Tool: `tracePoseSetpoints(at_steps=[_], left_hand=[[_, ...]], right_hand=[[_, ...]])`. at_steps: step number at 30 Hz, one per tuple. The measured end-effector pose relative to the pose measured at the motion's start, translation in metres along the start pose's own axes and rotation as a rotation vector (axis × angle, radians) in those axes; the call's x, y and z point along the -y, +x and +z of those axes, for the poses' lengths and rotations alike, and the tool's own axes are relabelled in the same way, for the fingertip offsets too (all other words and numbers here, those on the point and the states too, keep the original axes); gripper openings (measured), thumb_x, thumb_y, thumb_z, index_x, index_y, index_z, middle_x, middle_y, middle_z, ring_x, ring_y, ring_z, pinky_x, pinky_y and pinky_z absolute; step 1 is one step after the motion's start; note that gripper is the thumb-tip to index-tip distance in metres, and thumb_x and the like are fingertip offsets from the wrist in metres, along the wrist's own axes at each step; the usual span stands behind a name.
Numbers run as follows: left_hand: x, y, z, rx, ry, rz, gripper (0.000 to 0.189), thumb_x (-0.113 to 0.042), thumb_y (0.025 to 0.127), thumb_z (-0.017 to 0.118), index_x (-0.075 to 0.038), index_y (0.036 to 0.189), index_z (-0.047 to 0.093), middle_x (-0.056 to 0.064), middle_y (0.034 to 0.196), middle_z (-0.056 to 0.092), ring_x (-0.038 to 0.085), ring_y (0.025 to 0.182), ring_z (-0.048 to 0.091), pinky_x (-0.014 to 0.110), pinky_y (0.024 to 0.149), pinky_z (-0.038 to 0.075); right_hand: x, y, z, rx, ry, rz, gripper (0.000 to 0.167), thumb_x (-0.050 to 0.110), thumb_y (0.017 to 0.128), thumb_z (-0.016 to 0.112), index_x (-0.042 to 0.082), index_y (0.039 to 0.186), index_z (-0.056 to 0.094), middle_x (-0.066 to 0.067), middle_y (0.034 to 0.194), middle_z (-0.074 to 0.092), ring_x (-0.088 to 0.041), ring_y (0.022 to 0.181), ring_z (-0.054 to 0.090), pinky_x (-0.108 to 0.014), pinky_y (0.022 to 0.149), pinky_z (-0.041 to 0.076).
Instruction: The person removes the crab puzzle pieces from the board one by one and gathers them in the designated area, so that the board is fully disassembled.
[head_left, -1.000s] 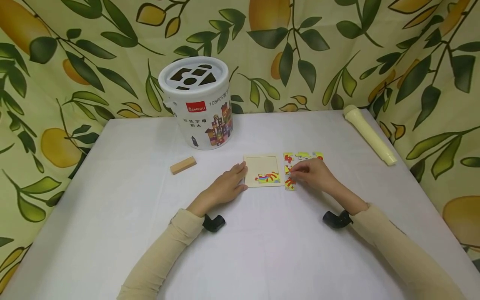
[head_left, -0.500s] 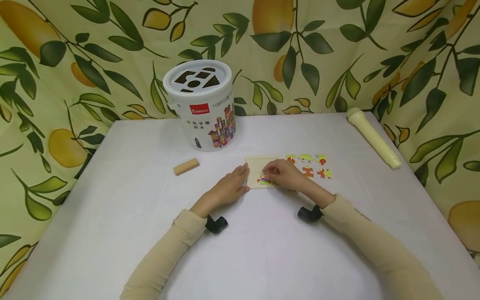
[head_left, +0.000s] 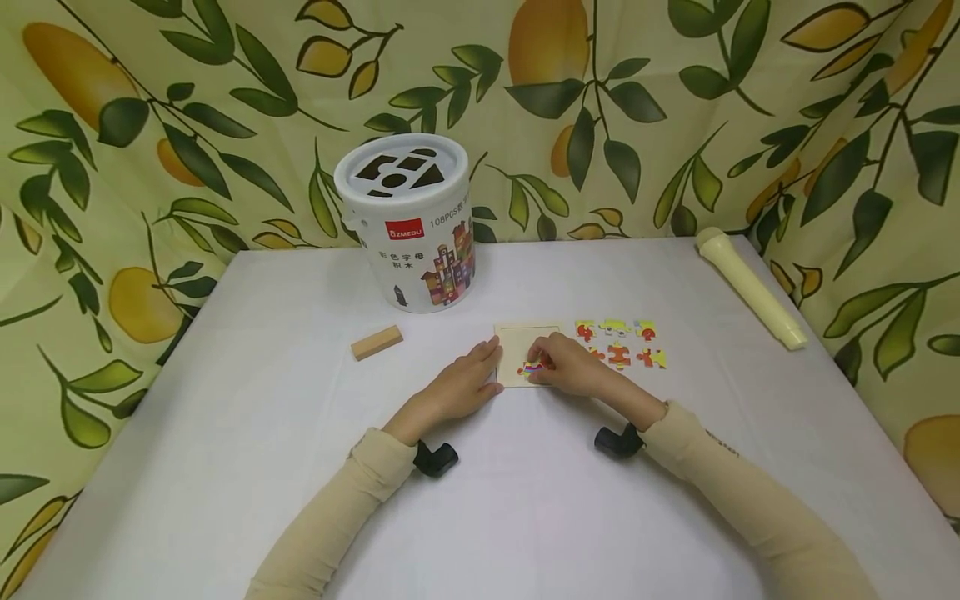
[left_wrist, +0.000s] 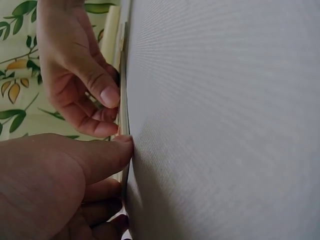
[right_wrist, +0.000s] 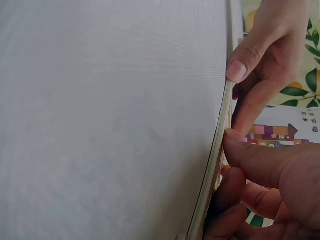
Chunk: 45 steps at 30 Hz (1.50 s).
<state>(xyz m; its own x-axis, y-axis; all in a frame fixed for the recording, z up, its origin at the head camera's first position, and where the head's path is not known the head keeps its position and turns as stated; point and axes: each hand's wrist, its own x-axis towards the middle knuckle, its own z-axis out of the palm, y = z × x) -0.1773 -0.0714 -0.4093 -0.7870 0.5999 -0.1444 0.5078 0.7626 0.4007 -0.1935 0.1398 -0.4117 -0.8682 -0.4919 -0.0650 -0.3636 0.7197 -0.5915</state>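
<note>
In the head view a square wooden puzzle board (head_left: 508, 337) lies flat, with a rainbow-striped jigsaw piece (head_left: 529, 369) in its lower part. My left hand (head_left: 461, 387) rests along the board's left side, fingers extended, thumb at the near corner. Low over the board's right half, my right hand (head_left: 573, 367) has thumb and index finger at the striped piece, pinching a puzzle piece mostly hidden by the fingers. In the right wrist view the right thumb (right_wrist: 250, 152) lies at the board's edge with the other fingers curled beyond it. Both hands nearly meet in the left wrist view.
Several loose jigsaw pieces (head_left: 618, 357) lie in rows to the board's right. A wooden block (head_left: 377, 342) lies to the left, a white block bucket (head_left: 408, 233) stands behind, and a cream microphone-shaped object (head_left: 750, 287) lies at the far right. Patterned cloth (head_left: 555, 167) hangs behind.
My right hand has moved left from the loose pieces onto the board and lowered to the striped piece. My left hand stays at the board's left edge. The head view has tilted slightly.
</note>
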Motion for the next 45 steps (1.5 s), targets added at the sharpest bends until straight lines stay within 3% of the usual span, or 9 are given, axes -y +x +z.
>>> tracePoseSetpoints(at_steps=[12, 20, 26, 37, 41, 45], left_hand=[[-0.002, 0.001, 0.003, 0.002, 0.013, 0.005, 0.059, -0.027, 0.094, 0.051, 0.0, 0.142, 0.029, 0.012, 0.153, 0.019, 0.028, 0.139, 0.023, 0.042, 0.11, 0.028], [-0.002, 0.002, 0.005, 0.011, 0.013, 0.004, 0.059, -0.027, 0.094, 0.051, 0.001, 0.142, 0.029, 0.012, 0.152, 0.019, 0.028, 0.139, 0.023, 0.042, 0.11, 0.029], [-0.002, 0.004, 0.006, 0.022, 0.015, -0.003, 0.059, -0.027, 0.094, 0.051, 0.0, 0.142, 0.029, 0.012, 0.153, 0.019, 0.028, 0.14, 0.023, 0.042, 0.11, 0.028], [-0.003, 0.005, 0.005, 0.012, 0.021, 0.005, 0.059, -0.027, 0.095, 0.05, 0.0, 0.142, 0.029, 0.012, 0.153, 0.018, 0.028, 0.14, 0.022, 0.042, 0.11, 0.028], [-0.002, 0.004, 0.003, 0.003, 0.028, -0.012, 0.059, -0.026, 0.094, 0.052, 0.0, 0.142, 0.029, 0.012, 0.153, 0.019, 0.028, 0.14, 0.022, 0.042, 0.11, 0.028], [-0.001, 0.004, 0.001, 0.001, 0.037, -0.021, 0.059, -0.026, 0.094, 0.052, 0.0, 0.142, 0.03, 0.012, 0.153, 0.019, 0.028, 0.14, 0.022, 0.042, 0.11, 0.028]], right_hand=[[-0.003, -0.003, 0.002, -0.035, 0.029, -0.003, 0.023, 0.013, 0.079, 0.072, 0.007, 0.095, 0.057, -0.006, 0.08, 0.05, -0.017, 0.073, 0.044, -0.025, 0.063, 0.036], [-0.008, -0.003, -0.003, -0.075, 0.073, 0.01, 0.009, 0.006, 0.081, 0.067, 0.009, 0.09, 0.068, -0.002, 0.08, 0.063, -0.015, 0.072, 0.051, -0.025, 0.063, 0.041], [-0.013, -0.002, -0.01, -0.068, 0.179, 0.007, 0.011, 0.004, 0.083, 0.064, 0.008, 0.087, 0.073, -0.006, 0.09, 0.071, -0.015, 0.077, 0.055, -0.025, 0.065, 0.044], [-0.021, -0.007, -0.029, -0.065, 0.311, 0.115, 0.012, 0.011, 0.084, 0.066, 0.007, 0.092, 0.074, -0.009, 0.096, 0.071, -0.015, 0.076, 0.055, -0.022, 0.06, 0.044], [-0.034, -0.021, -0.047, -0.079, 0.31, 0.166, 0.014, 0.009, 0.085, 0.064, 0.004, 0.095, 0.072, -0.013, 0.096, 0.069, -0.015, 0.065, 0.049, -0.02, 0.052, 0.04], [-0.055, -0.041, -0.062, -0.1, 0.257, 0.234, 0.015, 0.006, 0.087, 0.061, 0.003, 0.097, 0.072, -0.015, 0.099, 0.068, -0.015, 0.067, 0.051, -0.021, 0.054, 0.043]])
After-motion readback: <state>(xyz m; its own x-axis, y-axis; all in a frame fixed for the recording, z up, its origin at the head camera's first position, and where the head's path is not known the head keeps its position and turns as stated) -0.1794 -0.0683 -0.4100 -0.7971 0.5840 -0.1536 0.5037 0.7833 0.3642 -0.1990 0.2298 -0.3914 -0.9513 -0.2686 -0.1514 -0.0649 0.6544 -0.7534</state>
